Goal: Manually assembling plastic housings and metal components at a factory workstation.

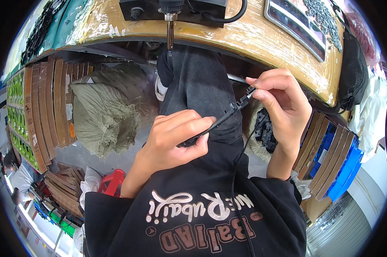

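Observation:
A long, narrow black plastic part [230, 112] with notches along one end slants across my lap, its lower end partly hidden by my fingers. My left hand [172, 137] is closed, pinching its lower part between thumb and fingers. At the upper right end, my right hand [283, 96] is closed too, with thumb and forefinger gripping the notched tip. A thin black cable [233, 188] runs down over my shirt from near my right hand.
Ahead, a wooden table [253, 32] carries a black box with a vertical metal-tipped tool [170, 30], a phone [296, 28] and small dark parts [324, 19]. A green sack [101, 113] and stacked cardboard [52, 103] stand left; a sack of black parts [264, 132] lies right.

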The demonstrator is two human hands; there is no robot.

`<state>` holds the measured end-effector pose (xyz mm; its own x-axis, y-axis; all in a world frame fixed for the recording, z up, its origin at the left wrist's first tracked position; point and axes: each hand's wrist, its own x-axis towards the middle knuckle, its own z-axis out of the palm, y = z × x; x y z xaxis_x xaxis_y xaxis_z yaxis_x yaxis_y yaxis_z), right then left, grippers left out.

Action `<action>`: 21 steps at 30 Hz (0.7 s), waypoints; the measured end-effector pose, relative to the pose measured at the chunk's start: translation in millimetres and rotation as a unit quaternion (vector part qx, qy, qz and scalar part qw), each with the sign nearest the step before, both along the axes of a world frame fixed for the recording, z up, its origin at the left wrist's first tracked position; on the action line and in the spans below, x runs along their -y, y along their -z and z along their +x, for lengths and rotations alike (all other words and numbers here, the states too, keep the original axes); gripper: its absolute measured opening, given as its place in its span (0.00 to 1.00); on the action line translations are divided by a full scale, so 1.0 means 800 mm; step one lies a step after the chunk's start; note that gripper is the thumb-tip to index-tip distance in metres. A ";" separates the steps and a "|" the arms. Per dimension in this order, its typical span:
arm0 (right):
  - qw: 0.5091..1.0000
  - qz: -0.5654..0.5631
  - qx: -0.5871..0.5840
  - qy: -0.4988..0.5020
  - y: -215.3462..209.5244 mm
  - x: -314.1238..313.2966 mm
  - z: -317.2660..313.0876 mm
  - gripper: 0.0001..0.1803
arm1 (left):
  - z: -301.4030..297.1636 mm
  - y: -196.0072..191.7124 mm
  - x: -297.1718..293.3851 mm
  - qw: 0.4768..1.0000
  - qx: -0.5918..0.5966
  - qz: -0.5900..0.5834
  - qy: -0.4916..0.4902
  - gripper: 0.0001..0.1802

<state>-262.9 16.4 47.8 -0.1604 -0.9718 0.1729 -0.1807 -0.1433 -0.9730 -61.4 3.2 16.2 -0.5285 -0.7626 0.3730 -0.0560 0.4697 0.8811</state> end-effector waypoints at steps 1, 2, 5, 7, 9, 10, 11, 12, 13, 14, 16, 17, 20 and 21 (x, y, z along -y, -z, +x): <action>1.000 -0.001 -0.005 -0.004 0.000 0.000 0.000 0.06 | 0.000 0.000 0.000 1.000 0.002 -0.003 -0.003 0.19; 1.000 -0.001 -0.006 -0.004 0.000 0.000 -0.002 0.06 | 0.002 0.003 0.000 1.000 0.001 -0.002 -0.003 0.19; 0.990 -0.011 -0.135 -0.045 0.002 0.003 -0.007 0.06 | 0.011 0.007 0.005 0.999 0.028 0.029 0.034 0.22; 0.985 -0.039 -0.150 -0.071 0.006 0.004 -0.010 0.06 | 0.016 0.000 0.014 0.966 0.037 0.208 0.152 0.31; 0.982 -0.080 -0.119 -0.124 0.008 0.007 -0.008 0.06 | 0.019 0.027 0.020 0.867 -0.061 0.442 0.221 0.45; 0.984 -0.077 -0.080 -0.143 0.009 0.008 -0.001 0.05 | 0.016 0.039 0.026 0.824 -0.095 0.510 0.226 0.44; 0.983 -0.069 -0.036 -0.165 0.016 0.007 0.005 0.06 | 0.012 0.051 0.028 0.775 -0.131 0.572 0.233 0.44; 0.980 -0.063 -0.030 -0.187 0.023 0.008 0.010 0.06 | 0.008 0.057 0.025 0.782 -0.148 0.549 0.256 0.40; 0.976 -0.058 -0.024 -0.208 0.030 0.010 0.016 0.06 | 0.008 0.057 0.016 0.764 -0.181 0.549 0.287 0.36; 0.974 -0.051 -0.007 -0.223 0.036 0.012 0.022 0.06 | 0.007 0.062 0.014 0.714 -0.209 0.578 0.335 0.33; 0.971 -0.043 0.035 -0.233 0.048 0.013 0.027 0.05 | 0.003 0.069 0.008 0.610 -0.299 0.631 0.374 0.29; 0.966 -0.036 0.076 -0.244 0.053 0.015 0.028 0.05 | -0.001 0.070 0.006 0.557 -0.360 0.654 0.363 0.27; 0.968 -0.004 0.093 -0.234 0.067 0.020 0.037 0.05 | -0.003 0.088 0.001 0.391 -0.524 0.666 0.361 0.24; 0.967 0.016 0.119 -0.224 0.072 0.021 0.038 0.05 | -0.003 0.090 0.003 0.398 -0.532 0.650 0.368 0.24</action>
<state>-232.2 -0.1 -10.2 0.2460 -0.9575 0.1508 0.1215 -0.1239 -0.9848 -63.7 0.6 -56.2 -0.8577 -0.4611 0.2276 0.4049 -0.8785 -0.2537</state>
